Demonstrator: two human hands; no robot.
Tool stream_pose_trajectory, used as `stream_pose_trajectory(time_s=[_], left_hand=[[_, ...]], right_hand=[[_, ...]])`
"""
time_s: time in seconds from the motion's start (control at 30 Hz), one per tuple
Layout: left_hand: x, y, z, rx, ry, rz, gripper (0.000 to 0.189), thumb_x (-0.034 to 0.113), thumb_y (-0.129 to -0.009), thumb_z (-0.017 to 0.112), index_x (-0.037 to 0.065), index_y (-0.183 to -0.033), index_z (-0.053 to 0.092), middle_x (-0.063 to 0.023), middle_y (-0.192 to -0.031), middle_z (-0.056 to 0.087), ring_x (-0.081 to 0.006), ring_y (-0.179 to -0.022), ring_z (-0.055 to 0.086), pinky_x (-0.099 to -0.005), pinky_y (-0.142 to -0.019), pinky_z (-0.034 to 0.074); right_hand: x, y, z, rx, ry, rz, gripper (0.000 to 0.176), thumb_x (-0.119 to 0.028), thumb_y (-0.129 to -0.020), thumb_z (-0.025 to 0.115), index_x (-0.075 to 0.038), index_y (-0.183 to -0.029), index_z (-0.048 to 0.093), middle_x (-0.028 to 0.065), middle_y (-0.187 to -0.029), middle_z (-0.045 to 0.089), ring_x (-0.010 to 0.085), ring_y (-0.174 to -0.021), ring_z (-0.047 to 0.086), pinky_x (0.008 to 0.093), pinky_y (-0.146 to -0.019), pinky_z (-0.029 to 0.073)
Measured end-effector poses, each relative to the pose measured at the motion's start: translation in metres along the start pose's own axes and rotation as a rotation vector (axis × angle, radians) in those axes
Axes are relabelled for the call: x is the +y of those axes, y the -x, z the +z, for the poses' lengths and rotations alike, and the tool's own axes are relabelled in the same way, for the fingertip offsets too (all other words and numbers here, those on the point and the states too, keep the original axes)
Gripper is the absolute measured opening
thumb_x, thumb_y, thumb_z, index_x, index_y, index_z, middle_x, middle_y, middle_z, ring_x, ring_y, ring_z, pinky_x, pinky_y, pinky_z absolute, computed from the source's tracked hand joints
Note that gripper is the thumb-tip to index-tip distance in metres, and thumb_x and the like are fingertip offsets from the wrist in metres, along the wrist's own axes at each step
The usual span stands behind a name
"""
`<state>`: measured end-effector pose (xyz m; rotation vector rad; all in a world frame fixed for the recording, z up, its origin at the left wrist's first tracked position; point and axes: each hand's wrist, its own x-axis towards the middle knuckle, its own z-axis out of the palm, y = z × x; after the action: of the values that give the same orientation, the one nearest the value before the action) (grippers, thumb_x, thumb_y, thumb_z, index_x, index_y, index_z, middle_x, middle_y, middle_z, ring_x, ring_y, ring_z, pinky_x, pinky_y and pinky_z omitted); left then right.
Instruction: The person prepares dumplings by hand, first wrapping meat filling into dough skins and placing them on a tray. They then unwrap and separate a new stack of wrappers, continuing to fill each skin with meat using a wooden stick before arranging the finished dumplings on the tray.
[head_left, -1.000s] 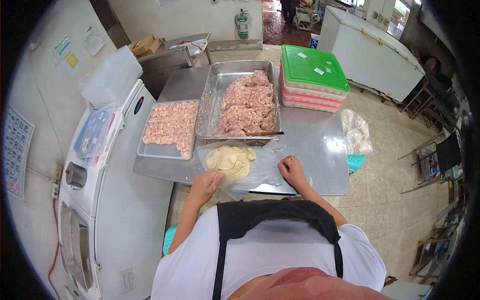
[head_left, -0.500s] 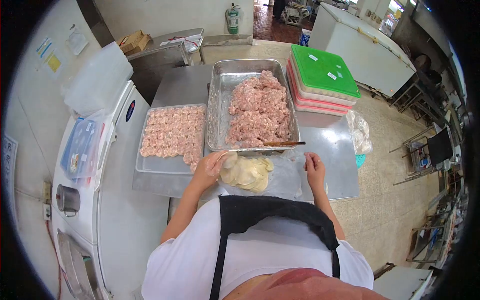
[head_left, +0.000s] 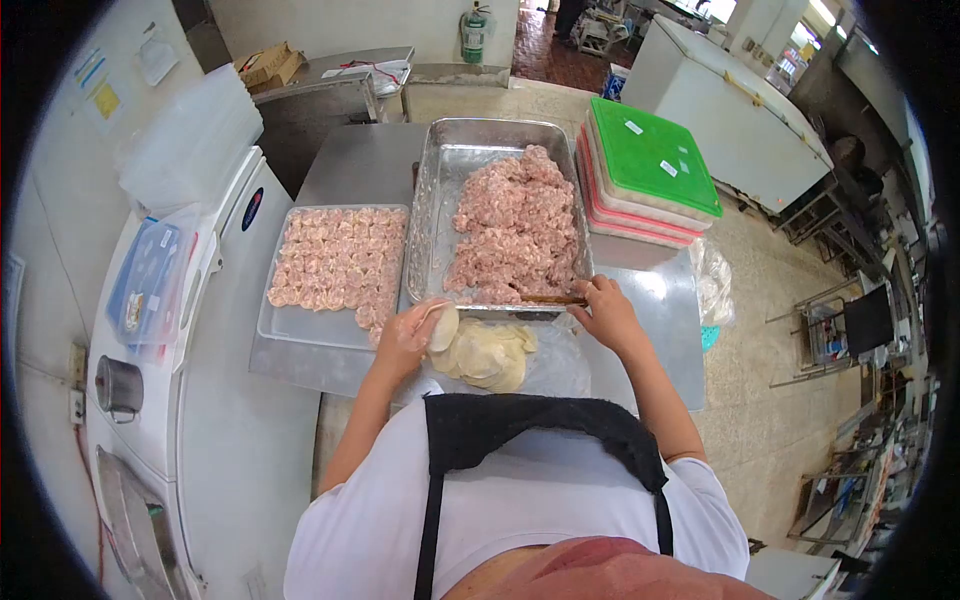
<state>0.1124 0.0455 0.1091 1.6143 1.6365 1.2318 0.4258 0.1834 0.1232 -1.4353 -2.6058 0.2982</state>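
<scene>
My left hand (head_left: 408, 335) holds one round dumpling wrapper (head_left: 443, 328) lifted off the pile of wrappers (head_left: 490, 355), which lies on a clear plastic sheet on the steel table (head_left: 650, 290). My right hand (head_left: 606, 312) grips the wooden stick (head_left: 548, 299) resting on the front rim of the big metal tray (head_left: 432, 200). That tray is filled with pink minced meat (head_left: 515, 225). Left of it a flat tray of folded dumplings (head_left: 340, 262) sits near my left hand.
A stack of containers with a green lid (head_left: 650, 155) stands at the table's right rear. A clear plastic bag (head_left: 712, 285) hangs off the right edge. A white chest freezer (head_left: 220, 330) with a blue box (head_left: 145, 280) and a metal cup (head_left: 118, 385) runs along the left.
My right hand moved from the plastic sheet up to the wooden stick on the tray rim. My left hand lifted a wrapper off the pile and holds it beside the dumpling tray.
</scene>
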Motion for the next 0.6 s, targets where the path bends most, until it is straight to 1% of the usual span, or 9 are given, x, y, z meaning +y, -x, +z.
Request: stream_pose_trajectory(time_s=[0.03, 0.13, 0.2, 0.23, 0.3, 0.43, 0.5, 0.57, 0.6], left_hand=[[0.0, 0.001, -0.003, 0.009, 0.005, -0.004, 0.023, 0.015, -0.093, 0.054, 0.001, -0.108, 0.064, -0.0155, -0.105, 0.067, -0.0281, -0.095, 0.065, -0.0341, -0.081, 0.05], [-0.006, 0.016, -0.012, 0.043, 0.076, -0.188, 0.024, 0.016, -0.093, 0.055, 0.001, -0.108, 0.065, -0.0159, -0.107, 0.067, -0.0254, -0.098, 0.065, -0.0318, -0.081, 0.05], [-0.012, 0.018, -0.019, 0.069, 0.023, -0.147, 0.022, 0.016, -0.093, 0.056, 0.001, -0.105, 0.066, -0.0143, -0.103, 0.068, -0.0239, -0.093, 0.065, -0.0307, -0.08, 0.049], [-0.013, 0.019, -0.021, 0.058, 0.025, -0.177, 0.022, 0.016, -0.093, 0.056, 0.001, -0.105, 0.066, -0.0143, -0.103, 0.068, -0.0239, -0.093, 0.065, -0.0307, -0.08, 0.049], [-0.014, 0.018, -0.026, 0.111, -0.092, -0.037, 0.021, 0.015, -0.093, 0.055, 0.002, -0.104, 0.067, -0.0121, -0.097, 0.069, -0.0207, -0.088, 0.065, -0.0301, -0.079, 0.049], [-0.013, 0.023, -0.037, 0.131, -0.02, -0.123, 0.02, 0.014, -0.092, 0.054, 0.001, -0.102, 0.067, -0.0116, -0.092, 0.069, -0.0199, -0.085, 0.065, -0.0306, -0.078, 0.049], [-0.01, 0.027, -0.041, 0.121, 0.059, -0.119, 0.021, 0.015, -0.092, 0.055, 0.001, -0.102, 0.067, -0.0128, -0.093, 0.068, -0.022, -0.085, 0.065, -0.031, -0.077, 0.049], [-0.021, 0.035, -0.044, 0.135, 0.023, -0.089, 0.022, 0.017, -0.092, 0.056, 0.002, -0.103, 0.067, -0.013, -0.093, 0.068, -0.0226, -0.084, 0.065, -0.0311, -0.076, 0.049], [-0.024, 0.038, -0.045, 0.138, 0.01, -0.125, 0.022, 0.017, -0.092, 0.056, 0.002, -0.103, 0.066, -0.0136, -0.093, 0.068, -0.0234, -0.083, 0.065, -0.0315, -0.075, 0.049]], right_hand=[[0.002, -0.003, 0.0, -0.005, 0.007, -0.008, 0.038, -0.027, -0.082, 0.067, -0.012, -0.116, 0.06, 0.0135, -0.108, 0.056, 0.0326, -0.108, 0.053, 0.0456, -0.083, 0.049], [0.001, -0.008, 0.008, -0.055, -0.04, -0.046, 0.03, -0.031, -0.085, 0.064, -0.011, -0.106, 0.063, 0.0135, -0.101, 0.058, 0.0322, -0.097, 0.06, 0.0451, -0.076, 0.052], [-0.008, -0.012, 0.01, -0.013, 0.078, -0.087, 0.024, -0.033, -0.086, 0.061, -0.011, -0.094, 0.067, 0.0139, -0.092, 0.061, 0.0334, -0.08, 0.064, 0.0446, -0.068, 0.053], [-0.013, -0.013, 0.01, -0.044, 0.068, -0.083, 0.024, -0.033, -0.086, 0.061, -0.011, -0.094, 0.067, 0.0139, -0.092, 0.061, 0.0334, -0.08, 0.064, 0.0446, -0.068, 0.053], [-0.021, -0.021, 0.01, -0.02, 0.214, -0.14, 0.021, -0.029, -0.087, 0.057, -0.011, -0.087, 0.068, 0.014, -0.082, 0.063, 0.0349, -0.072, 0.065, 0.045, -0.062, 0.053], [-0.029, -0.041, 0.035, -0.083, 0.262, -0.197, 0.022, -0.026, -0.087, 0.055, -0.009, -0.089, 0.068, 0.0157, -0.081, 0.064, 0.0352, -0.075, 0.065, 0.0447, -0.064, 0.052], [-0.034, -0.047, 0.038, -0.111, 0.27, -0.252, 0.025, -0.024, -0.086, 0.053, -0.004, -0.081, 0.068, 0.0185, -0.078, 0.066, 0.0361, -0.073, 0.066, 0.0454, -0.063, 0.052], [-0.054, -0.05, -0.001, -0.161, 0.313, -0.258, 0.028, -0.024, -0.086, 0.054, -0.001, -0.077, 0.068, 0.0193, -0.075, 0.066, 0.0365, -0.071, 0.066, 0.0454, -0.061, 0.052], [-0.059, -0.054, -0.016, -0.18, 0.404, -0.188, 0.028, -0.024, -0.086, 0.055, -0.002, -0.076, 0.068, 0.0189, -0.075, 0.066, 0.036, -0.072, 0.066, 0.0453, -0.061, 0.052]])
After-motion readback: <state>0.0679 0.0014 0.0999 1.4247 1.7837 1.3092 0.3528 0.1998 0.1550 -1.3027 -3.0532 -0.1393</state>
